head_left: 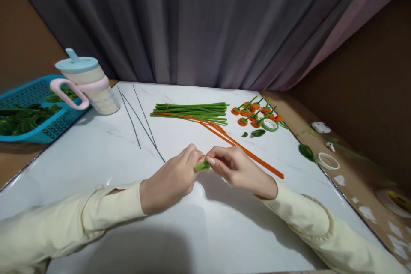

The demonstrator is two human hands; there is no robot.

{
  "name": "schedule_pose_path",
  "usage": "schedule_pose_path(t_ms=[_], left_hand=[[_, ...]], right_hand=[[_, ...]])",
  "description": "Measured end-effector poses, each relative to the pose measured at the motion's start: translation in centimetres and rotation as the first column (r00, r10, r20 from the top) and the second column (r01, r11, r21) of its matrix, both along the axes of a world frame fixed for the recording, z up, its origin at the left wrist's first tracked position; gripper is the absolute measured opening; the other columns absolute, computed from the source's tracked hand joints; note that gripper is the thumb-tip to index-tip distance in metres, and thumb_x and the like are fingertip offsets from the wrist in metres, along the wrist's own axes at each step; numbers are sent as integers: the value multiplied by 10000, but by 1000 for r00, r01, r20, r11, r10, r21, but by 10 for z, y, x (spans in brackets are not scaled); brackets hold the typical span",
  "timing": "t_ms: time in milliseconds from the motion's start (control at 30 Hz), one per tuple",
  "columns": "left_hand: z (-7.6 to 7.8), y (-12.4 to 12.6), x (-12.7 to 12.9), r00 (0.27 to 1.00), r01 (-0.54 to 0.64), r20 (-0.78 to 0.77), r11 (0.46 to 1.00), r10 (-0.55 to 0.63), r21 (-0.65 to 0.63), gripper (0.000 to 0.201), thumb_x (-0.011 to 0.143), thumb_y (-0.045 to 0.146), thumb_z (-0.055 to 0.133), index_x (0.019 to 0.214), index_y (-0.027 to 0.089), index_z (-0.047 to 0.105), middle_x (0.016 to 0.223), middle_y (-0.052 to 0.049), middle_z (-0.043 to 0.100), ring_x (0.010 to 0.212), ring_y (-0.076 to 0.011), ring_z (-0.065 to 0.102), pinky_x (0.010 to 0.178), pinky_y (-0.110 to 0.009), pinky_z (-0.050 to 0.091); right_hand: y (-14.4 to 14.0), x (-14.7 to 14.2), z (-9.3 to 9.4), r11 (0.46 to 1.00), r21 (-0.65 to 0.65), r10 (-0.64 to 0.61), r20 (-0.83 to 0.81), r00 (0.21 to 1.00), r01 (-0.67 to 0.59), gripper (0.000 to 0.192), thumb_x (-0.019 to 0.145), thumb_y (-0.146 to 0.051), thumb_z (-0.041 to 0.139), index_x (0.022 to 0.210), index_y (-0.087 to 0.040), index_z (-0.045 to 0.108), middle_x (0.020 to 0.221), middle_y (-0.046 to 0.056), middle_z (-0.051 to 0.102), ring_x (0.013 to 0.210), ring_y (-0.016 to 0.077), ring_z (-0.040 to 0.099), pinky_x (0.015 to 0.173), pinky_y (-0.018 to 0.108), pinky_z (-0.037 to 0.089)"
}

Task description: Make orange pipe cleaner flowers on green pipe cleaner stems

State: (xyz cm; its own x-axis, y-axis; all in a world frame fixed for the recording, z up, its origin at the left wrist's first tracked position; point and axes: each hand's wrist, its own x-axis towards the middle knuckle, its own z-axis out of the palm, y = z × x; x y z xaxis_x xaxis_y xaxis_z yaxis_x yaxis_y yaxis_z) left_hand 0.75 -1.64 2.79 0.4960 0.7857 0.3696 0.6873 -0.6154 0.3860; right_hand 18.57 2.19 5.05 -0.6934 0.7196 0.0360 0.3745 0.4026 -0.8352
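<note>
Green pipe cleaner [203,165] pinched between left hand [171,178] and right hand [236,167], both clenched on it, above the white surface [180,231] (centre). Behind: orange pipe cleaners [244,150], green stems [192,111], cup [88,81].

Two tape rolls [270,125], three wires [141,115]

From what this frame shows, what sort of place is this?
Probably a home craft table, curtained behind. Green stems, finished orange flowers and a tape roll lie on the white table, and the left hand and right hand pinch a green piece.
</note>
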Motion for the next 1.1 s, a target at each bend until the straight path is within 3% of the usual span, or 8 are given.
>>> schedule_pose_path(t_ms=[133, 233, 367, 500, 633, 800, 1000, 1100], left_hand=[[-3, 7, 0, 970, -34, 225, 969, 90, -243, 113, 857, 107, 307, 796, 192, 351, 782, 5, 415, 645, -116, 427, 621, -271, 410], [-1, 11, -3, 932, 30, 341, 917, 118, -399, 130, 892, 201, 337, 767, 190, 374, 708, 28, 411, 599, -103, 402, 564, -238, 385], [4, 22, -11, 860, 191, 472, 736, 193, -649, 239, 915, 403, 359, 889, 187, 459, 666, 43, 443, 492, -73, 413, 466, -204, 380], [-1, 30, -12, 866, 359, 489, 548, 106, -755, 277, 862, 409, 486, 982, 167, 546, 795, 0, 551, 593, -90, 539, 533, -225, 480], [-10, 27, -9, 833, 433, 530, 410, 157, -803, 279, 837, 375, 547, 971, 132, 579, 708, -10, 599, 606, -122, 606, 550, -248, 516], [-15, 24, -6, 754, 470, 588, 385, 292, -794, 283, 801, 371, 608, 916, 113, 579, 778, -49, 646, 700, -166, 668, 676, -310, 551], [-20, 20, -4, 719, 459, 633, 486, 289, -743, 231, 813, 343, 599, 867, 119, 585, 707, 10, 598, 660, -124, 648, 685, -270, 554], [-22, 17, -2, 724, 439, 627, 508, 288, -741, 227, 820, 341, 587, 878, 121, 582, 714, 12, 595, 675, -133, 656, 693, -277, 563]], right_hand=[[2, 2, -11, 989, -147, -12, -37, 999, 7, 229, 921, -351, 386, 825, -166, 482, 553, -46, 494, 380, 61, 448, 406, 176, 363], [1, 5, -17, 992, -122, -47, -71, 996, 38, 237, 927, -337, 373, 779, -172, 456, 538, -41, 506, 395, 72, 481, 441, 189, 399], [1, 11, -23, 995, 94, -15, -63, 998, 20, 189, 914, -224, 370, 749, -174, 447, 562, -32, 509, 409, 66, 448, 473, 193, 381], [1, 13, -29, 932, 356, 77, -21, 997, -65, 124, 841, -105, 389, 774, -174, 466, 630, 1, 533, 509, 98, 448, 509, 207, 361], [-1, 11, -34, 904, 412, 107, 33, 994, -111, 139, 784, -53, 391, 787, -165, 473, 706, 50, 576, 605, 135, 498, 566, 231, 384], [-3, 12, -36, 895, 440, 61, 41, 997, -73, 172, 722, -23, 384, 787, -163, 460, 686, 39, 556, 569, 129, 469, 541, 224, 357], [-12, 8, -32, 852, 509, -20, 268, 963, -124, 244, 606, -46, 407, 817, -156, 460, 718, 53, 561, 542, 141, 443, 475, 232, 250], [-16, 4, -33, 878, 475, -90, 278, 956, -55, 232, 592, -55, 417, 795, -162, 455, 694, 39, 553, 528, 135, 436, 476, 233, 232]])
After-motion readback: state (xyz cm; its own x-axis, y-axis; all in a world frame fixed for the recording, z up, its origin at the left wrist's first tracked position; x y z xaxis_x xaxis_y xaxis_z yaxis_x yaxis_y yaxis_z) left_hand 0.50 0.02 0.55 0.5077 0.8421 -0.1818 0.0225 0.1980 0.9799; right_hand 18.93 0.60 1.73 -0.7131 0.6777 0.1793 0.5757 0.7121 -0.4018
